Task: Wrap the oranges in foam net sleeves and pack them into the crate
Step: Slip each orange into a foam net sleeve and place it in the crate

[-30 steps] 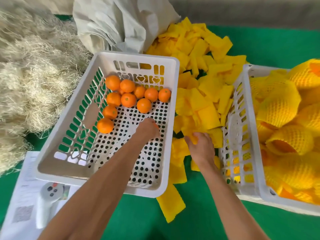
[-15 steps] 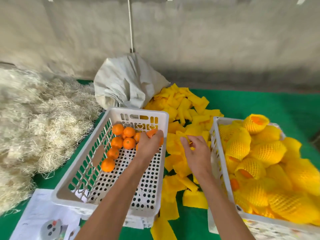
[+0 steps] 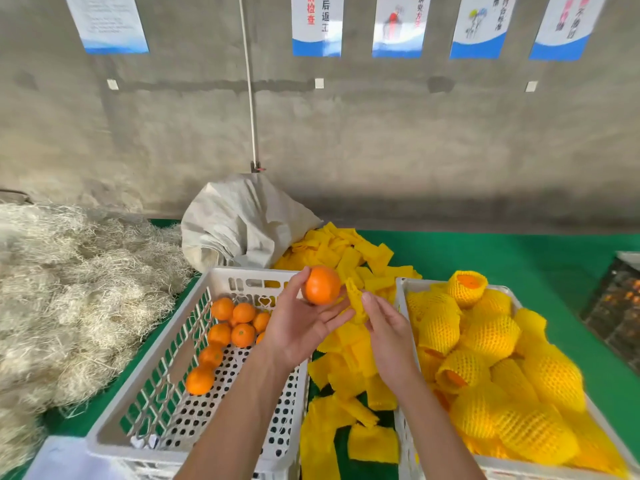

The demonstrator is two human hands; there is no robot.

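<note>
Holding one bare orange (image 3: 320, 285) up above the gap between two white crates, the left hand (image 3: 300, 327) has its grip closed round the fruit with thumb and fingertips. The right hand (image 3: 388, 327), just beside it, pinches one yellow foam net sleeve (image 3: 355, 299), which touches the orange's right side. In the left crate (image 3: 166, 368) seven loose oranges (image 3: 221, 336) show plainly, clustered toward the far left corner (an eighth peeks out from behind the left wrist and is hard to confirm). The right crate (image 3: 401, 299) is heaped with wrapped oranges (image 3: 485, 368), too overlapped to count and cut off at the picture's lower right. A loose pile of flat sleeves (image 3: 346, 368) fills the strip of green table (image 3: 519, 258) between the crates. Most of the left crate's perforated floor lies bare. A heap of pale straw (image 3: 69, 292) crowds its left rim, and a white sack (image 3: 242, 223) stands behind it.
</note>
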